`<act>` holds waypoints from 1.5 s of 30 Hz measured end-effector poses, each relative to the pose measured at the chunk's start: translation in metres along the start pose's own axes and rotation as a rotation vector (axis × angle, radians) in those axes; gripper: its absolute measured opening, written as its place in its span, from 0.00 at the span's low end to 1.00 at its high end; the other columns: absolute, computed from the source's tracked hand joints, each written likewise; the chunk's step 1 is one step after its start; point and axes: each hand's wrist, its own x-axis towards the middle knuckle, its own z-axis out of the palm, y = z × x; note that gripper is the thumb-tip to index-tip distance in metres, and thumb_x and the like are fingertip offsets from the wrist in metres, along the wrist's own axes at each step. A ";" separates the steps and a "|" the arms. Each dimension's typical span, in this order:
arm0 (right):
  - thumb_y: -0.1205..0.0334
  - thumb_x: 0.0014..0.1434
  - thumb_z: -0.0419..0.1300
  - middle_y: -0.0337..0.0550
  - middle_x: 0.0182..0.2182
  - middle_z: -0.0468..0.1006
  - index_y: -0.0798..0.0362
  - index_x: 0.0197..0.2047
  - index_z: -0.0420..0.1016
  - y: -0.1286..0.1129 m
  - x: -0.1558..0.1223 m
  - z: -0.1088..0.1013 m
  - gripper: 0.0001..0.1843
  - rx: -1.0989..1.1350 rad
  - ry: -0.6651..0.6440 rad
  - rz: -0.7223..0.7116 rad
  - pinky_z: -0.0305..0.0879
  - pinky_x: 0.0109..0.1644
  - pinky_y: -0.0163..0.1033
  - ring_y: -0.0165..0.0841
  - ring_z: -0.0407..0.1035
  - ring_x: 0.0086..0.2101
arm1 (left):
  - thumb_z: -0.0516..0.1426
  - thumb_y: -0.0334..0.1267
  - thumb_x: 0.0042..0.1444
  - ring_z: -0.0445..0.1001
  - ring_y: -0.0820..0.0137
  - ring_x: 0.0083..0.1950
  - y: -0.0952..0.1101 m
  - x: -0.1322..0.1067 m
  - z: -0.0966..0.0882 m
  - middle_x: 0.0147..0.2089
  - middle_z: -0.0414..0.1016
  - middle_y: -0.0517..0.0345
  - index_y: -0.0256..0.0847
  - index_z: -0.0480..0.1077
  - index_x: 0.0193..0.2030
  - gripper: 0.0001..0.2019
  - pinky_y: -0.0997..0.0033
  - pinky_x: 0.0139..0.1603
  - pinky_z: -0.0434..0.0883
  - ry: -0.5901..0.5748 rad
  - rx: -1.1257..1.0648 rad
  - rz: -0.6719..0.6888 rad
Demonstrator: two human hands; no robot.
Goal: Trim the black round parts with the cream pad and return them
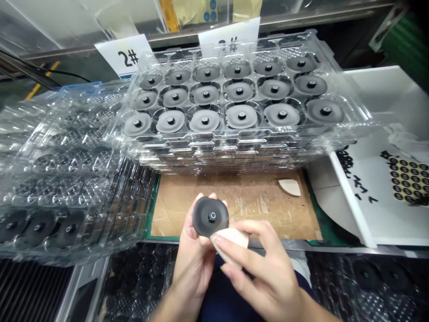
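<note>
My left hand is closed around a round black disc with a small hub at its centre, holding it up over the front edge of the bench. My right hand pinches a pale wedge-shaped pad and presses it against the disc's lower right edge. Straight behind the hands stands a stack of clear plastic trays; the top tray holds rows of grey discs with black hubs. A second pale wedge lies on the brown cardboard sheet in front of that stack.
More clear trays are stacked at the left, some holding black discs. A white board with black marks and a sheet of round stickers lies at the right. Labels reading "2#" stand behind. Black discs fill bins below the bench edge.
</note>
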 end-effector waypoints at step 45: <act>0.70 0.62 0.51 0.47 0.35 0.75 0.61 0.44 0.73 -0.022 0.036 -0.010 0.12 0.185 -0.042 0.082 0.66 0.41 0.33 0.30 0.69 0.35 | 0.68 0.38 0.40 0.77 0.71 0.36 -0.001 -0.007 0.004 0.35 0.80 0.60 0.45 0.77 0.42 0.18 0.77 0.39 0.74 -0.076 0.122 -0.101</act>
